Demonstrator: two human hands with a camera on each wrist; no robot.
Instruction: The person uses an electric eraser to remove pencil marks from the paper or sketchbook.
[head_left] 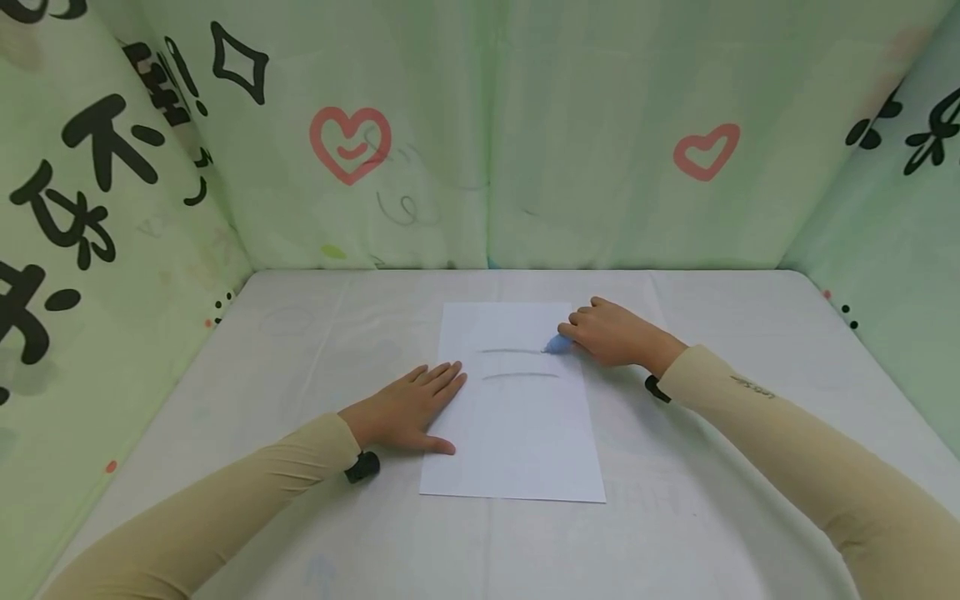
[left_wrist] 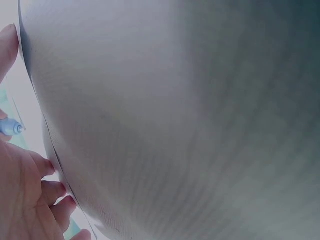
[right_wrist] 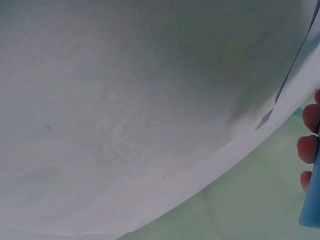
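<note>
A white sheet of paper (head_left: pixel 517 433) lies on the cloth-covered table and bears two faint, roughly parallel lines (head_left: pixel 521 375). My left hand (head_left: pixel 408 408) rests on the sheet's left edge, fingers straight and spread, thumb apart. Near the upper right edge of the paper, my right hand (head_left: pixel 618 333) grips a thick blue pen (head_left: pixel 557 344), shaped like a correction pen. Its narrow tip points left and meets the right end of the upper line. The left wrist view shows the pen's nozzle (left_wrist: pixel 11 127); the right wrist view shows curled fingers (right_wrist: pixel 309 149) against its body (right_wrist: pixel 311 200).
White cloth covers the table (head_left: pixel 337 333). Green printed curtains (head_left: pixel 585 200) with hearts and black characters enclose the back and both sides. Dark wrist cameras sit under the left cuff (head_left: pixel 322 442) and right cuff (head_left: pixel 686 375).
</note>
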